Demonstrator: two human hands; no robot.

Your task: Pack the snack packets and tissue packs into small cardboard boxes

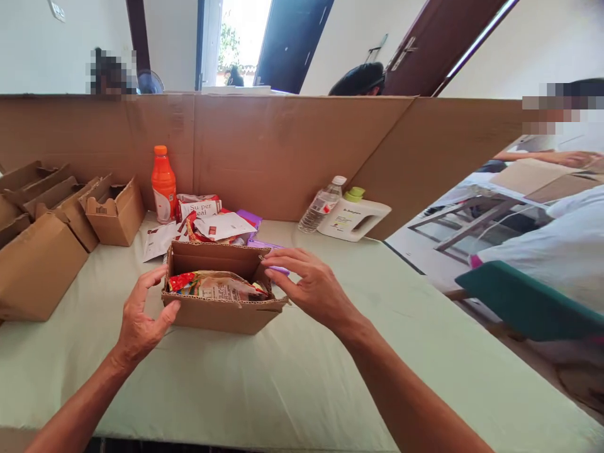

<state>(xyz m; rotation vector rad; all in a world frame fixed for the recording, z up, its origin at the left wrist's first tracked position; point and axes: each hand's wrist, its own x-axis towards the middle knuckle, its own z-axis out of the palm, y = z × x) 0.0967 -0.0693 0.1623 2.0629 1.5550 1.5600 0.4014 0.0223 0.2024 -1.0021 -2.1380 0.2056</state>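
Observation:
A small open-topped cardboard box stands on the table in front of me. Inside it lies a colourful plastic food packet with a red end. My left hand is at the box's left end, thumb and fingers spread apart around the corner; whether it touches the cardboard is hard to tell. At the right end, my right hand has its thumb and fingertips closed on the upper edge of the box.
Behind the box lie several packets and a white sachet. An orange bottle, a clear water bottle and a white jug stand near the cardboard partition. More cardboard boxes crowd the left. A person sits at right.

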